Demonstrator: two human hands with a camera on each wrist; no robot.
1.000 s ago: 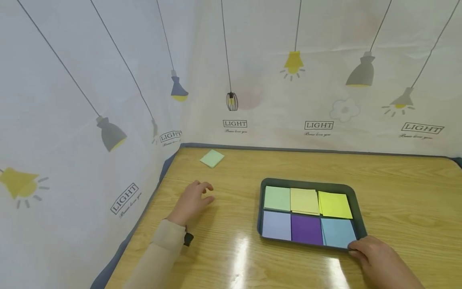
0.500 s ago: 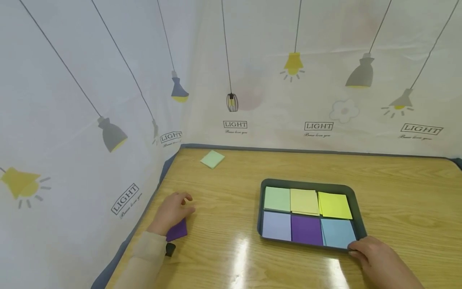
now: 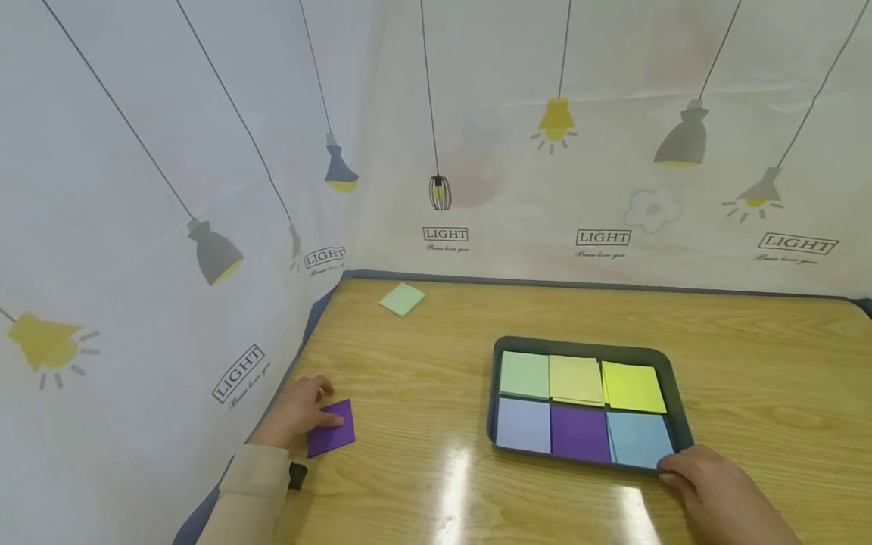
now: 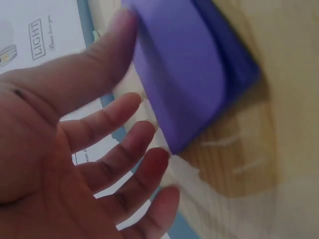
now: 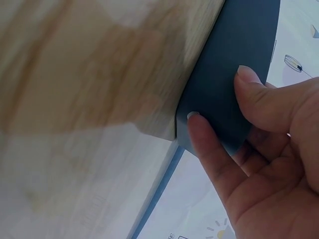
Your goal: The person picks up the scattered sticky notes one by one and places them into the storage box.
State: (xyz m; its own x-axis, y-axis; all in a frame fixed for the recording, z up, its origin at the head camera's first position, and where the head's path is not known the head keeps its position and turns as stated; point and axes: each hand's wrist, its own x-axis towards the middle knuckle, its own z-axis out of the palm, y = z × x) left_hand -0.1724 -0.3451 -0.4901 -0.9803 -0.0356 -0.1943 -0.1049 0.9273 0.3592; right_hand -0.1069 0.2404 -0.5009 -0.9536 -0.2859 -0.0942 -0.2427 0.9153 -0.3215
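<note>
My left hand (image 3: 294, 415) is at a purple sticky-note pad (image 3: 335, 440) on the table's left side. Its thumb lies over the pad, and in the left wrist view the relaxed fingers (image 4: 158, 164) come up to the pad's edge without curling round it. The top sheet of this pad (image 4: 184, 74) bows away from the darker layers beneath. With thumb and fingers my right hand (image 3: 715, 484) grips the near right corner of a dark grey tray (image 3: 676, 409). Sticky notes fill the tray in two rows: green, cream and yellow behind; lavender, purple and blue in front.
A light green sticky-note pad (image 3: 403, 300) lies by itself near the back left corner of the wooden table (image 3: 436, 363). White sheeting (image 3: 504, 189) printed with lamps stands behind the table and along its left edge.
My left hand has moved left and toward me, from bare table to the purple pad, which has come into sight from behind the hand and forearm. The right hand and tray stay in place.
</note>
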